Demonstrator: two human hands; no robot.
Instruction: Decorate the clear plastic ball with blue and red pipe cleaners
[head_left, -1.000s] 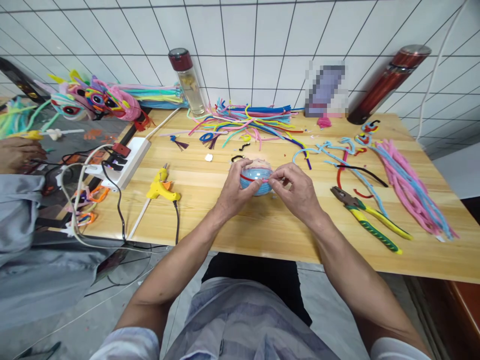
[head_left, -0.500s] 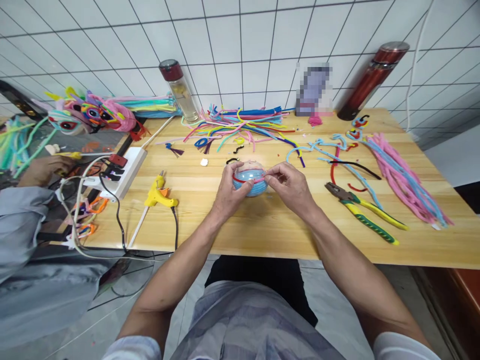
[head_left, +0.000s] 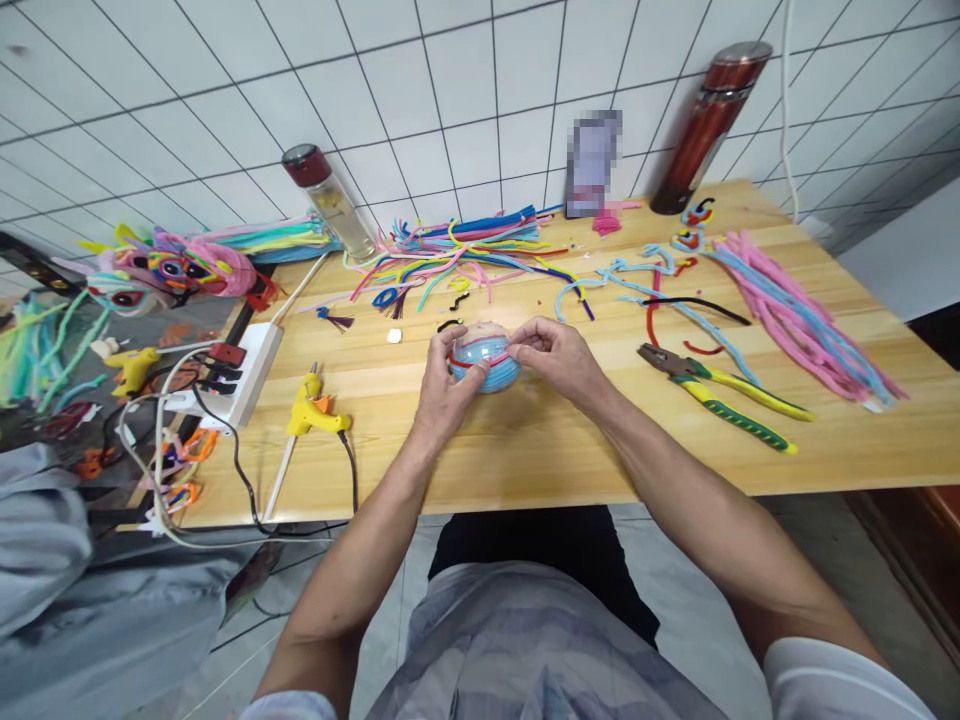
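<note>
My left hand (head_left: 444, 388) is closed around the left side of a clear rounded shell (head_left: 480, 350) whose lower part is covered in light blue pipe cleaner. Across its front, above the blue, runs a red pipe cleaner (head_left: 496, 357), and my left thumb presses on it. At the shell's right edge, my right hand (head_left: 561, 362) pinches the red strip's end between thumb and fingers. Those fingertips partly hide the end. Just behind the shell lies a short black piece (head_left: 450, 325).
Left, a yellow glue gun (head_left: 311, 410) rests near a white power strip (head_left: 255, 380) with trailing cables. Pliers (head_left: 720, 395) and pink pipe cleaners (head_left: 780, 310) lie right. Behind are mixed pipe cleaners (head_left: 465, 245), a glass bottle (head_left: 330, 200) and a red flask (head_left: 709, 130). A co-worker's sleeve (head_left: 37, 540) shows left.
The view has shifted and tilted slightly. My hands keep nearly the same hold on the shell and red pipe cleaner. The co-worker's hand at the left has gone from view.
</note>
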